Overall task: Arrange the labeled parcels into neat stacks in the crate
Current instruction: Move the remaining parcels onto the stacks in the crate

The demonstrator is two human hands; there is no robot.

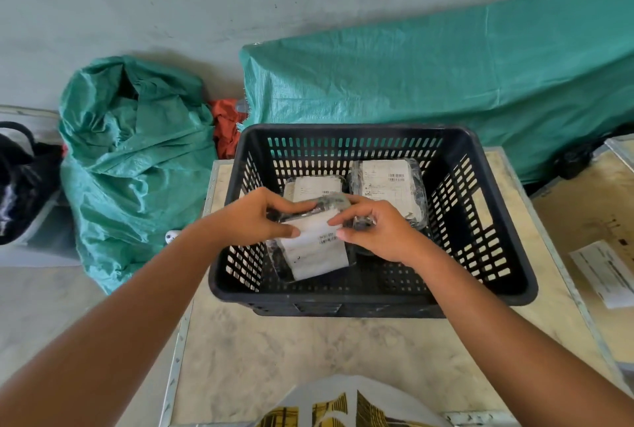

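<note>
Centre frame, inside black crate (494, 220): left hand (254, 217) and right hand (380, 231) both pinching one labeled parcel (315, 248). Slick wrap, tilted; could slide askew on release. Clear film, white barcode label up. Two parcels (387, 186) stacked behind.

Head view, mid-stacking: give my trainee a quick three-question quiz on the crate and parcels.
1. True or false: both hands grip the same parcel.
2. How many labeled parcels lie at the far side of the black crate, untouched by the hands?
3. Multiple choice: the loose paper sheet lies A) inside the crate, B) on the surface right of it, C) on the green sack.

Key: 1 true, left hand and right hand pinch its upper edge; 2 two; 3 B.
</note>
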